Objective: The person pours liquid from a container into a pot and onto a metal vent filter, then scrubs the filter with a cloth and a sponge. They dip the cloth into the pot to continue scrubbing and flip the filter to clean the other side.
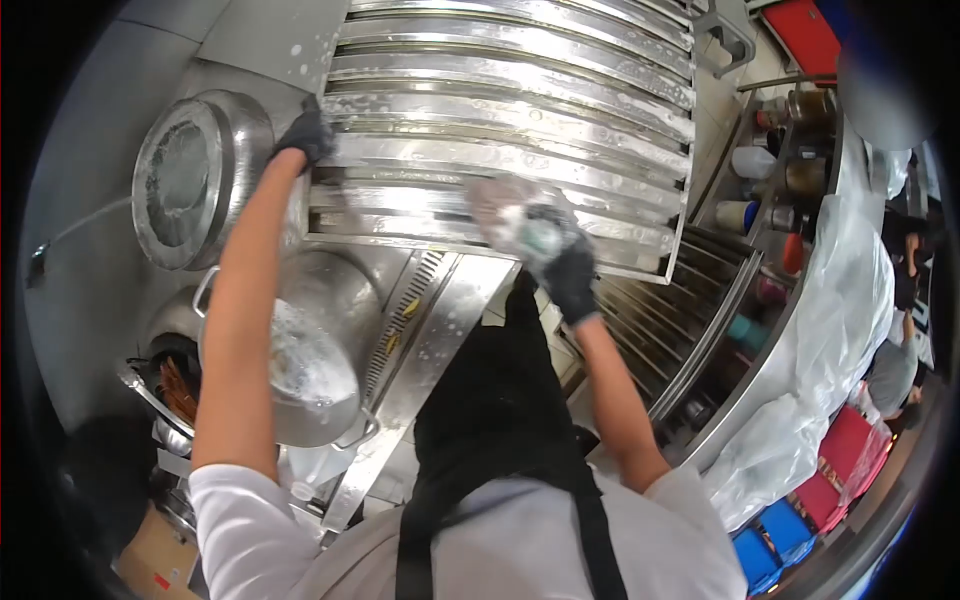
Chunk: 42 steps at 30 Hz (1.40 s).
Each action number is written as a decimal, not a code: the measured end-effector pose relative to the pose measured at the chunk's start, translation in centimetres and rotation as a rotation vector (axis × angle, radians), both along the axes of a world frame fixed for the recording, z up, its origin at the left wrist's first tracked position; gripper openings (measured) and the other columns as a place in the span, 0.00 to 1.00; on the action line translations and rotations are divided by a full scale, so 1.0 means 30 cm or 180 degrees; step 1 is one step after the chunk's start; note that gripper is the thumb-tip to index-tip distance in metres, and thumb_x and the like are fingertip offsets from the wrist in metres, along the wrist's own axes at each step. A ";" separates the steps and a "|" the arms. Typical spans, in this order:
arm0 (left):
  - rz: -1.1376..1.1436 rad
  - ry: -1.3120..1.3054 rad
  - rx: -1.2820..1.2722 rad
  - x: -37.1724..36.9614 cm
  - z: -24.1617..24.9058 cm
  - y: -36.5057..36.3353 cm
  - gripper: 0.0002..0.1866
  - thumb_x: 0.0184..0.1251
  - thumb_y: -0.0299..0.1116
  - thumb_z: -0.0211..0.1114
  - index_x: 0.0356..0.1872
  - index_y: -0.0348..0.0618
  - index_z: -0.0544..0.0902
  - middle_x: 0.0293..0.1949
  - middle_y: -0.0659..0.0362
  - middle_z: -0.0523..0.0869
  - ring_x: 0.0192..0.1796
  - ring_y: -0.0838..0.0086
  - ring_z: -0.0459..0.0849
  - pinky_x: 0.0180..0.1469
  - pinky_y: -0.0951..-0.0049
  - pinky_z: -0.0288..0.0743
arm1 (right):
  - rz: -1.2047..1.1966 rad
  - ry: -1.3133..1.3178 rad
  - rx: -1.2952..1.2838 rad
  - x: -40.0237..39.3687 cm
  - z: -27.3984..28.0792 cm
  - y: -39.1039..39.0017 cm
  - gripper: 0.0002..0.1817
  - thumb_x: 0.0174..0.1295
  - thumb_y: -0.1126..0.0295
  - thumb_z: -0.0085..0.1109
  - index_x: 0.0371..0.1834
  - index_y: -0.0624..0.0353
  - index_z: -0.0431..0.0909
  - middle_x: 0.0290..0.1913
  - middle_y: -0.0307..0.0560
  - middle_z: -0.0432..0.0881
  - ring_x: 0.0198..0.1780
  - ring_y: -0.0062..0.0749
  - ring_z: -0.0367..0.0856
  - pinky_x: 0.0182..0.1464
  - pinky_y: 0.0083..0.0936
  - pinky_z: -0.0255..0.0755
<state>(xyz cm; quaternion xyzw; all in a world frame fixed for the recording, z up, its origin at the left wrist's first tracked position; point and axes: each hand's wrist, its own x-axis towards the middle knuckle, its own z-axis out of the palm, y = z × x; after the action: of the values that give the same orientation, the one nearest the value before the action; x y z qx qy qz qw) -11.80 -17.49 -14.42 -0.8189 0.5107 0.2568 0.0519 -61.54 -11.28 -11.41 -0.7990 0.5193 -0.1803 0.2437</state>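
Note:
A large metal louvred panel (520, 110) with soapy slats stands tilted in front of me. My left hand (306, 136), in a black glove, grips the panel's left edge. My right hand (558, 262), also gloved in black, presses a foamy scrubbing pad (512, 220) against the lower slats. Soap foam streaks the slats around the pad.
A big steel pot (320, 340) with suds lies below the panel, and a round steel pan (185, 180) leans at the left. Wire racks (680, 320) and a shelf with containers (770, 170) stand at the right. Plastic sheeting (830, 330) and red and blue crates (800, 510) lie beyond.

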 end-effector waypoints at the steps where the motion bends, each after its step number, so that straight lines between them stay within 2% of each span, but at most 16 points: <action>1: 0.0019 0.0105 -0.0044 -0.031 0.064 0.006 0.30 0.67 0.40 0.53 0.60 0.25 0.57 0.44 0.35 0.84 0.48 0.44 0.84 0.53 0.52 0.74 | -0.0227 0.0189 0.0106 -0.149 -0.004 -0.033 0.36 0.50 0.57 0.72 0.61 0.64 0.72 0.51 0.58 0.81 0.53 0.50 0.79 0.59 0.40 0.71; 4: -0.0198 0.0374 -0.0016 0.026 -0.027 0.009 0.18 0.71 0.36 0.46 0.51 0.29 0.70 0.40 0.40 0.85 0.45 0.48 0.85 0.47 0.54 0.75 | -0.1180 0.1608 0.0603 -0.505 0.053 -0.126 0.35 0.52 0.60 0.70 0.63 0.63 0.70 0.56 0.56 0.80 0.58 0.47 0.78 0.62 0.36 0.69; 5: -0.0292 0.0431 0.0010 0.040 -0.060 0.005 0.17 0.71 0.35 0.45 0.49 0.30 0.73 0.39 0.42 0.85 0.44 0.49 0.85 0.45 0.55 0.75 | -0.0930 0.1171 0.0182 -0.586 0.063 -0.157 0.37 0.52 0.59 0.70 0.65 0.62 0.69 0.57 0.57 0.79 0.59 0.46 0.77 0.63 0.34 0.69; 8: 0.1492 0.2014 -0.0289 0.038 -0.133 0.069 0.13 0.69 0.33 0.48 0.39 0.40 0.81 0.36 0.47 0.85 0.39 0.55 0.85 0.42 0.55 0.74 | -0.0269 0.0453 -0.0190 -0.730 -0.021 -0.219 0.42 0.48 0.53 0.72 0.66 0.59 0.69 0.63 0.58 0.74 0.67 0.47 0.70 0.68 0.38 0.63; 11: -0.2887 -0.1870 0.0401 -0.011 -0.112 0.094 0.10 0.64 0.36 0.55 0.36 0.47 0.84 0.37 0.55 0.87 0.38 0.62 0.86 0.43 0.53 0.70 | -0.0621 0.1197 -0.0830 -0.605 -0.040 -0.207 0.44 0.45 0.49 0.74 0.66 0.56 0.70 0.68 0.57 0.67 0.72 0.54 0.60 0.73 0.52 0.50; 15: -0.2548 -0.2405 0.1174 -0.149 -0.081 0.104 0.11 0.61 0.36 0.56 0.36 0.53 0.88 0.38 0.57 0.90 0.41 0.66 0.88 0.36 0.54 0.71 | 0.0500 0.0442 -0.0881 -0.379 -0.171 -0.295 0.49 0.48 0.45 0.70 0.69 0.65 0.63 0.66 0.60 0.70 0.71 0.51 0.61 0.76 0.44 0.46; 19: -0.2086 -0.2478 0.1310 -0.226 -0.060 0.093 0.11 0.64 0.36 0.56 0.37 0.48 0.87 0.38 0.54 0.89 0.43 0.61 0.88 0.35 0.52 0.74 | 0.1163 0.0167 -0.0139 0.076 -0.083 -0.238 0.39 0.47 0.51 0.70 0.60 0.65 0.73 0.57 0.62 0.77 0.62 0.59 0.70 0.65 0.50 0.62; 21: 0.0158 -0.1493 -0.0292 -0.209 -0.130 0.181 0.17 0.68 0.42 0.54 0.44 0.39 0.81 0.42 0.45 0.87 0.46 0.49 0.86 0.45 0.48 0.76 | 0.0910 -0.1206 -0.0096 0.256 -0.085 -0.200 0.33 0.52 0.59 0.67 0.61 0.59 0.73 0.54 0.58 0.81 0.56 0.47 0.78 0.61 0.42 0.67; 22: 0.0194 -0.1536 -0.0294 -0.252 -0.084 0.196 0.17 0.68 0.42 0.54 0.44 0.39 0.81 0.42 0.45 0.87 0.46 0.49 0.86 0.45 0.48 0.76 | 0.0781 -0.1848 0.0868 0.280 -0.050 -0.207 0.29 0.56 0.59 0.65 0.60 0.60 0.74 0.49 0.57 0.83 0.52 0.43 0.81 0.55 0.38 0.71; 24: 0.2085 -0.0953 -0.0794 -0.456 0.053 0.183 0.23 0.70 0.50 0.49 0.48 0.36 0.75 0.47 0.39 0.84 0.50 0.41 0.83 0.54 0.45 0.73 | 0.0531 -0.3688 0.2483 0.253 0.060 -0.205 0.26 0.60 0.56 0.62 0.55 0.64 0.76 0.39 0.53 0.84 0.42 0.35 0.83 0.44 0.30 0.78; 26: 0.2450 -0.0867 -0.0811 -0.536 0.146 0.172 0.25 0.69 0.55 0.49 0.49 0.42 0.73 0.48 0.39 0.84 0.51 0.42 0.83 0.53 0.46 0.74 | 0.0788 -0.6135 0.6410 0.146 0.227 -0.271 0.33 0.59 0.48 0.64 0.55 0.69 0.74 0.37 0.51 0.81 0.38 0.31 0.82 0.38 0.26 0.83; 31: 0.2614 -0.0656 -0.0917 -0.557 0.141 0.186 0.23 0.69 0.54 0.49 0.51 0.46 0.74 0.47 0.42 0.85 0.50 0.44 0.83 0.51 0.46 0.75 | -0.0849 -0.5675 0.3102 -0.181 0.274 -0.528 0.05 0.60 0.67 0.55 0.33 0.56 0.73 0.30 0.40 0.77 0.35 0.25 0.76 0.41 0.24 0.75; 33: 0.2586 -0.0664 -0.0985 -0.547 0.134 0.191 0.23 0.69 0.54 0.49 0.51 0.46 0.74 0.47 0.42 0.85 0.49 0.44 0.84 0.50 0.46 0.76 | -0.0985 -0.5216 0.2253 -0.325 0.267 -0.685 0.08 0.60 0.75 0.50 0.24 0.52 0.73 0.25 0.37 0.76 0.31 0.24 0.74 0.39 0.24 0.72; 35: 0.2612 -0.0758 -0.0995 -0.556 0.145 0.189 0.21 0.69 0.52 0.49 0.49 0.47 0.74 0.44 0.43 0.85 0.48 0.44 0.84 0.48 0.47 0.77 | -0.0235 -0.1793 -0.0447 -0.513 0.124 -0.821 0.06 0.60 0.76 0.50 0.34 0.60 0.79 0.32 0.43 0.82 0.37 0.29 0.79 0.46 0.27 0.74; 36: 0.2662 -0.0705 -0.1015 -0.565 0.155 0.186 0.21 0.69 0.52 0.49 0.49 0.47 0.74 0.44 0.43 0.85 0.48 0.44 0.84 0.48 0.47 0.77 | 0.0586 -0.1313 -0.0630 -0.627 0.018 -0.900 0.12 0.59 0.77 0.55 0.46 0.63 0.78 0.43 0.47 0.83 0.46 0.32 0.81 0.51 0.31 0.75; 42: 0.2616 -0.0765 -0.1378 -0.560 0.111 0.190 0.16 0.68 0.47 0.51 0.48 0.49 0.72 0.39 0.44 0.84 0.38 0.45 0.85 0.37 0.42 0.74 | 0.0573 0.0814 -0.1124 -0.452 0.058 -0.917 0.42 0.53 0.63 0.71 0.70 0.63 0.62 0.72 0.57 0.63 0.75 0.51 0.56 0.75 0.37 0.51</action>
<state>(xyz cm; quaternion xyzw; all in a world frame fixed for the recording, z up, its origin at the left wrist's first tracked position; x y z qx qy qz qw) -28.58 -11.79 -11.09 -0.9688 0.1768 0.0473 -0.1670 -75.09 -38.80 -9.67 -0.8887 0.4330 -0.1432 0.0474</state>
